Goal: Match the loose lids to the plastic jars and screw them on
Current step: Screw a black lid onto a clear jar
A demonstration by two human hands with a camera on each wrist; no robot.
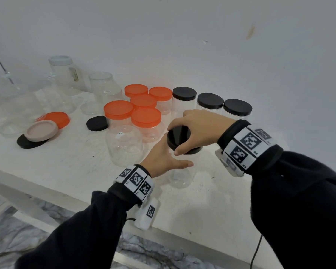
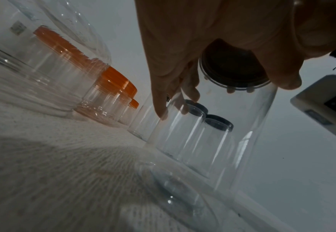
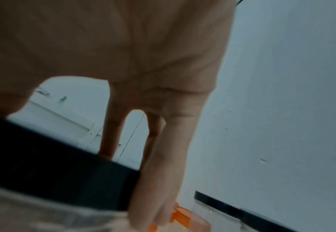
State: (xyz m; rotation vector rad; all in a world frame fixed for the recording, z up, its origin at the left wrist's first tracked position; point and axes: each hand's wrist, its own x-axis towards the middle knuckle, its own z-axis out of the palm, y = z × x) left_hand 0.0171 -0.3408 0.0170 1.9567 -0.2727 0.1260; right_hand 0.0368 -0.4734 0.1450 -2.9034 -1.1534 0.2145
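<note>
In the middle of the frame, your right hand curls down over the black lid, gripping it on the clear jar. Your left hand wraps the jar's side.

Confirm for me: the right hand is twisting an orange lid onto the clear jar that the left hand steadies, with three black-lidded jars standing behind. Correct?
Not quite: the lid under the right hand is black, not orange, as the head view shows. The rest holds: the left hand steadies the clear jar, and three black-lidded jars stand behind.
</note>
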